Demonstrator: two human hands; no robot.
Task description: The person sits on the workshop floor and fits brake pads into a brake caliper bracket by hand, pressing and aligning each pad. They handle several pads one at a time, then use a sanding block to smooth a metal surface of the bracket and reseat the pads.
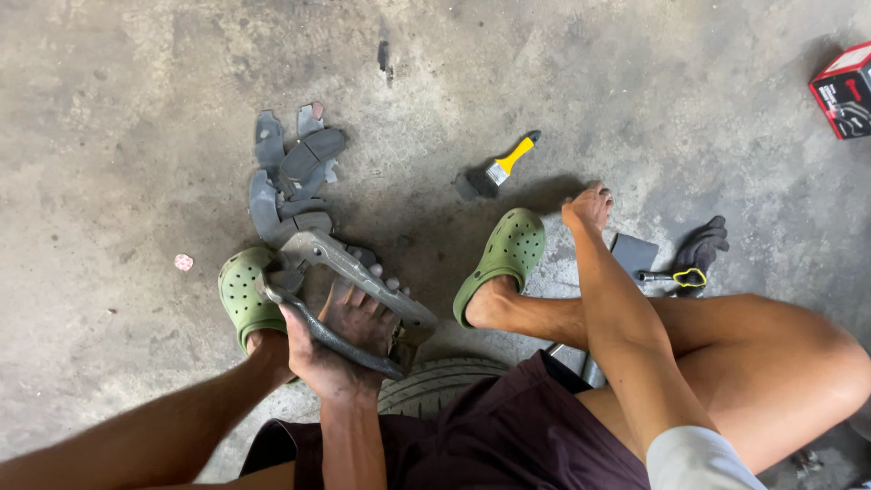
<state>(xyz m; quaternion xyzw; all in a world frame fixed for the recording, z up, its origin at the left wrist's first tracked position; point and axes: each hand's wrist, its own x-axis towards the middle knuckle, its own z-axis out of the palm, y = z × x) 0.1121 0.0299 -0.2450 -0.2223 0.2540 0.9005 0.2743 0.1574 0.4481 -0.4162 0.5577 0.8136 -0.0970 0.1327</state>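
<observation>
My left hand [349, 331] grips a grey metal bracket [340, 263], a curved frame with a long bar, and holds it above my left green clog [243, 295]. My right hand [588, 207] reaches forward over my right leg with the fingers loosely curled and nothing in it. It hovers just right of my right green clog [508, 254]. A small brush with a yellow handle [497, 168] lies on the concrete floor a short way ahead and left of that hand.
A pile of several worn grey pads [292, 177] lies on the floor beyond the bracket. A dark glove [706, 245], a small tool with a yellow ring [676, 277] and a grey flat piece [633, 254] lie at right. A red box [844, 91] sits far right. A tyre [435, 386] is under me.
</observation>
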